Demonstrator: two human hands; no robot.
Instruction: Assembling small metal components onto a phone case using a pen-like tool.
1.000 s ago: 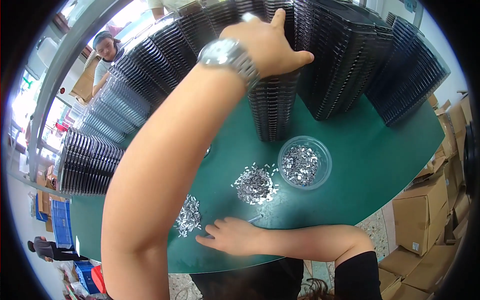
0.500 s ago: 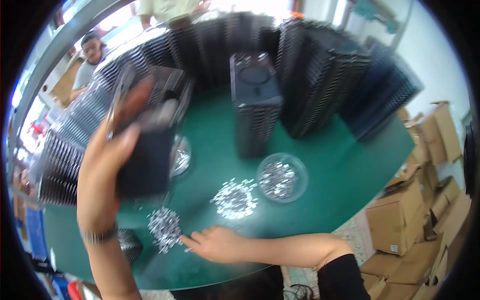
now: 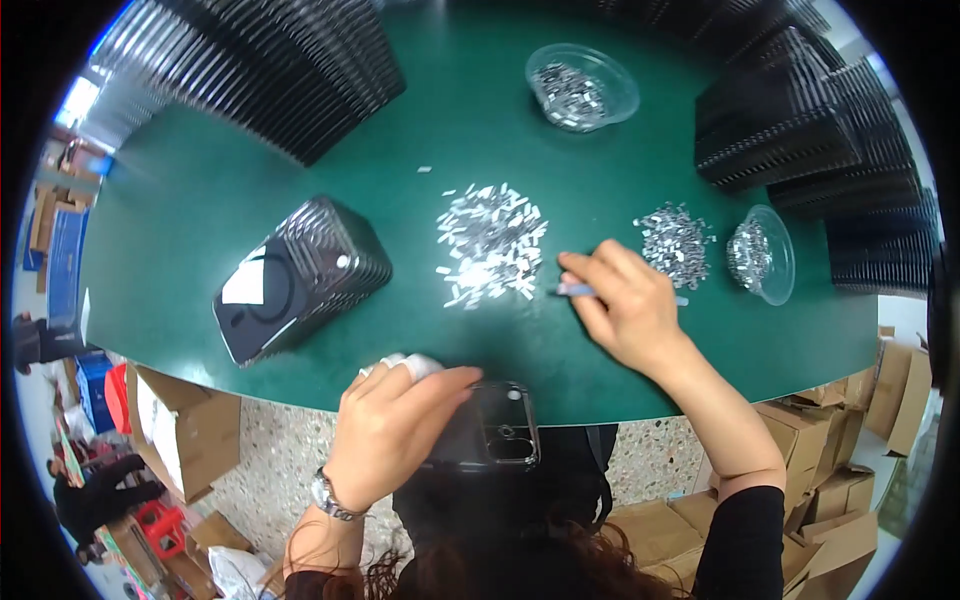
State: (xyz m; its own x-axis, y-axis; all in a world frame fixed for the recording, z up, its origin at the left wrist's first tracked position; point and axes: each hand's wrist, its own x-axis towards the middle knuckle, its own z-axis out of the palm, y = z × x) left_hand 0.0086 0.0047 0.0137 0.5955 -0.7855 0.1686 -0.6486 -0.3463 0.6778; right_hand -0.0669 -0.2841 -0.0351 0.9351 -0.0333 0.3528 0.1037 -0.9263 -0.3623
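My left hand (image 3: 390,425), with white wrappings on some fingers, grips a clear phone case (image 3: 508,425) at the table's front edge. The case has a camera cutout in one corner. Between two heaps of small silver pieces, my right hand (image 3: 635,305) pinches a thin pale-purple stick (image 3: 575,290) low over the table; its exact kind is unclear. The larger silver heap (image 3: 492,245) lies left of the right hand, and the smaller heap (image 3: 675,245) lies just beyond it. A stack of phone cases (image 3: 345,245) stands beyond my left hand.
Clear round bowls of silver pieces stand at the back (image 3: 612,75) and right (image 3: 780,275) of the green table (image 3: 190,270). Tall case stacks rise at back left (image 3: 300,70) and right (image 3: 770,120). Cardboard boxes (image 3: 670,525) sit on the floor.
The view has tipped downward. My left hand, raised with a blurred case before, is now at the table's front edge with a clear phone case. My right hand has moved off a silver heap.
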